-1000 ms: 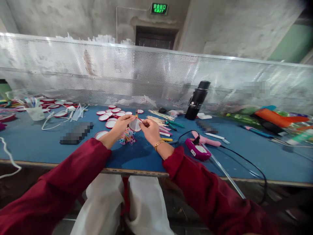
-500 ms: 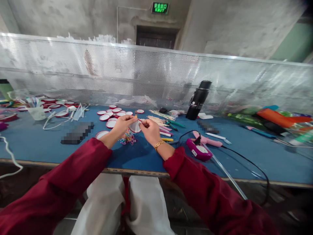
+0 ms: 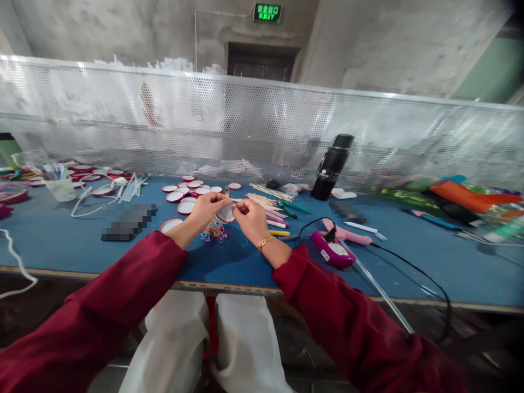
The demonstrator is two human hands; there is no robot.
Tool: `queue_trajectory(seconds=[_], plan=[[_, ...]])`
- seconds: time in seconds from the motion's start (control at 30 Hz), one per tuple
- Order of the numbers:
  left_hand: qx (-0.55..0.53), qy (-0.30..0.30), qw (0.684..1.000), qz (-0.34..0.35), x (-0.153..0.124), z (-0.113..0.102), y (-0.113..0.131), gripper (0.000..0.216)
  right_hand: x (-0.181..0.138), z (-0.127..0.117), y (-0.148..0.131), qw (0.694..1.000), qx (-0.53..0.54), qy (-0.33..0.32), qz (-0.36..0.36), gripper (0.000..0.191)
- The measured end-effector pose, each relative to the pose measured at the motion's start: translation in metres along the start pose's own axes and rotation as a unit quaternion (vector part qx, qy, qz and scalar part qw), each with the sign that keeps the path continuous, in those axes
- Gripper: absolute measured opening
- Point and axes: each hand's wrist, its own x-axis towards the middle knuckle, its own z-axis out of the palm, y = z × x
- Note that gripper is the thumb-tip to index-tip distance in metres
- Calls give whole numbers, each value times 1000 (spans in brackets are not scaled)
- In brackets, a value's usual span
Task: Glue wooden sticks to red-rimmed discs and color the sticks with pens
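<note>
Between my two hands is a small round white disc [image 3: 225, 213] with a red rim, partly covered by fingers. My left hand [image 3: 209, 208] is closed in a pinch at its upper left edge. On the other side, the thumb and fingertips of my right hand [image 3: 250, 216] are pinched at the red rim. A short brown-and-yellow tip [image 3: 226, 191] sticks up behind the left fingertips; what it belongs to is hidden. Just below the disc lies a tangled pile of colourful little loops [image 3: 213, 231]. Several more red-rimmed white discs [image 3: 187, 207] lie behind my left hand.
Thin wooden sticks [image 3: 266, 201] and green-handled pliers [image 3: 297, 207] lie right of centre. A pink glue gun [image 3: 347, 234] with a cable rests by a purple box [image 3: 332, 251]. A black bottle [image 3: 332, 166] stands at the back, before a perforated metal screen [image 3: 262, 125]. A dark blurred-out slab [image 3: 129, 222] lies left.
Both hands stay nearly in place, with only slight finger movement at the disc's edge. The fingertips are a little closer together. Nothing else on the table has moved.
</note>
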Motion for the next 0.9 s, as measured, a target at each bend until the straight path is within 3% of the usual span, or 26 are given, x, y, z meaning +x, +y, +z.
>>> queue_trajectory(seconds=[0.27, 0.5, 0.9], plan=[[-9, -9, 1000, -9, 1, -1, 0, 25, 1, 0, 0, 1000, 18, -3, 5, 19], [-152, -26, 982, -106, 0, -1, 5, 25, 4, -1, 0, 995, 88, 2, 36, 19], [-175, -5, 971, -165, -1, 0, 6, 24, 6, -4, -3, 991, 121, 10, 54, 21]])
